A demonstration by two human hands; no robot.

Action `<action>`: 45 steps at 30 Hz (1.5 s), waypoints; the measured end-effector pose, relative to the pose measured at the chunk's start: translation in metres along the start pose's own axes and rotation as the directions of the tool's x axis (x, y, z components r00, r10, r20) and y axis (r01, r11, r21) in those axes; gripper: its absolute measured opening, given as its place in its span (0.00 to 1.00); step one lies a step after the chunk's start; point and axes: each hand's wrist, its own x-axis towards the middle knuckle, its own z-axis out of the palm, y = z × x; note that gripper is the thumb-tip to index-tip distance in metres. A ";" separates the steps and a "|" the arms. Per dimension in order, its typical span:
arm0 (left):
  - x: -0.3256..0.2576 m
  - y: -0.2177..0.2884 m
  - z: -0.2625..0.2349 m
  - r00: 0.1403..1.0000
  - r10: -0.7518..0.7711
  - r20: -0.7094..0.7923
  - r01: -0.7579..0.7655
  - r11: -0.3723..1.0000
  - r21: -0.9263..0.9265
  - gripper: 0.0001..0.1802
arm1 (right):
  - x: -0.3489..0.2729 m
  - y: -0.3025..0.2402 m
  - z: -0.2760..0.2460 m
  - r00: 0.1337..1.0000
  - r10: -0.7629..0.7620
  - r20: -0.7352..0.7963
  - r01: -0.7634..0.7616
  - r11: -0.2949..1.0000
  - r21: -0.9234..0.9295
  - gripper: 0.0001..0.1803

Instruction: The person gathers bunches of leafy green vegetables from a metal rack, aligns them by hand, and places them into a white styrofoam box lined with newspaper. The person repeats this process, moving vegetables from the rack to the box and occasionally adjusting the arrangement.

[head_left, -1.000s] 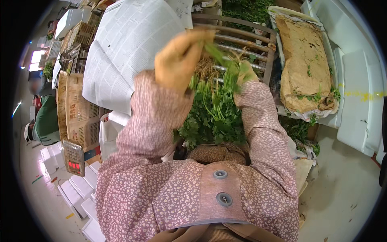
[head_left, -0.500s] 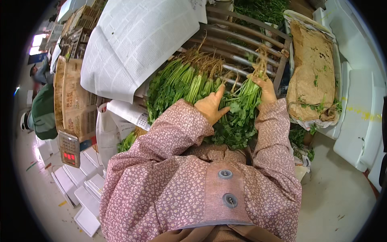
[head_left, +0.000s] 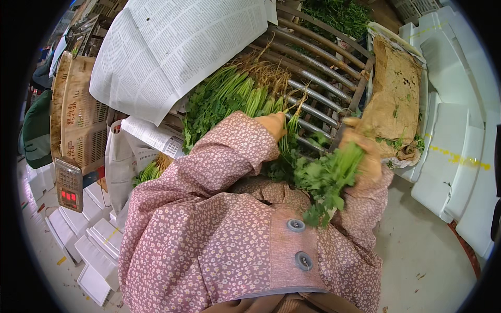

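Observation:
In my right hand (head_left: pixel 369 156), blurred by motion, a bunch of coriander (head_left: pixel 326 177) is gripped by its stems, the leaves hanging down and left in front of my coat. My left hand (head_left: pixel 272 124) lies against the right end of a row of rooted coriander (head_left: pixel 222 96). A few loose stems (head_left: pixel 293 125) stand beside that hand. Its fingers are mostly hidden, so I cannot tell their grip. The row's roots point away from me over a slatted metal rack (head_left: pixel 313 68), with its leaves toward me.
Newspaper (head_left: pixel 177 47) covers the rack's left part. A scale display (head_left: pixel 69 185) and a slotted plastic crate (head_left: pixel 81 115) stand at left, above white foam boxes (head_left: pixel 99 245). On the right are a cardboard-covered box (head_left: pixel 394 88) and white foam boxes (head_left: pixel 454 146). More greens (head_left: pixel 339 15) lie behind the rack.
My right hand has lifted the coriander bunch off the rack and swung it right and toward me. My left hand's spread fingers have turned in against the remaining stems. The view has shifted slightly.

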 end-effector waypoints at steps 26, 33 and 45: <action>-0.047 -0.132 -0.046 0.453 0.105 -0.885 -0.164 0.986 0.032 0.26 | 0.138 0.106 0.044 0.981 -0.173 -0.085 -0.019 0.352 -0.936 0.49; -0.030 -0.143 -0.028 0.686 -0.264 -0.678 0.246 0.961 -0.125 0.50 | 0.154 0.058 0.035 0.989 -0.002 -0.146 -0.141 0.238 -0.961 0.49; -0.034 -0.077 -0.026 0.831 0.007 -0.556 -0.172 0.954 -0.245 0.42 | 0.136 0.093 0.000 0.991 -0.014 0.130 0.088 0.803 -0.589 0.43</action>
